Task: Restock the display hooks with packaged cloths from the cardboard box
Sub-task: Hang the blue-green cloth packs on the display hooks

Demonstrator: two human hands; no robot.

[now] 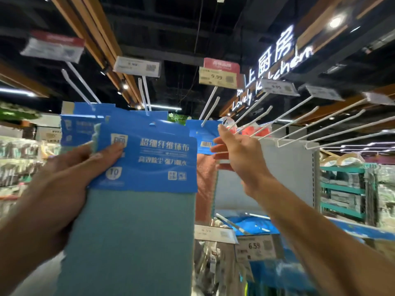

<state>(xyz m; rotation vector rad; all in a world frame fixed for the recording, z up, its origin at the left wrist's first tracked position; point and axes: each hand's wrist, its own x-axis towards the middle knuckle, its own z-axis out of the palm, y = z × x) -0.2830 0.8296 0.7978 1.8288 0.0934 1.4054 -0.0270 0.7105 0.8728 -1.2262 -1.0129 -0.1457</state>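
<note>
Head view showed the left hand gripping a packaged cloth by its blue header, thumb across the front, raised just below the display hooks. The right hand reached up to a hung blue pack. Through the blur I couldn't tell whether its fingers pinched anything.

Dark open ceiling with wooden slats at left, lit white kitchen sign far right, round spotlight, grey back panel, teal shelving right
</note>
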